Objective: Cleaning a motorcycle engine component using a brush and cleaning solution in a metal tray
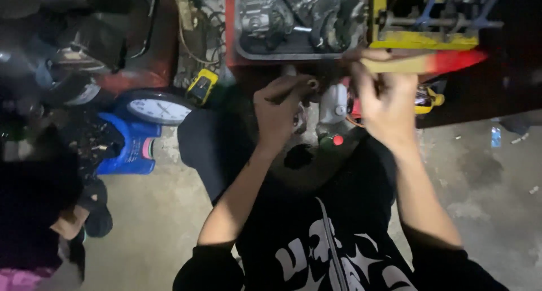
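Observation:
My left hand is closed around a small dark metal part, held just left of a grey-white engine piece. My right hand is raised beside that piece and grips a long tool handle, yellow turning red toward its right end and blurred by motion. A small red round cap shows below the engine piece, above my lap. My black shirt with a white print fills the bottom of the head view. What the tool's tip touches is hidden behind my fingers.
A red tray of engine parts sits ahead, next to a yellow rack holding blue tools. A wall clock lies on a blue stool, with a yellow box nearby. Another person crouches at the left on the concrete floor.

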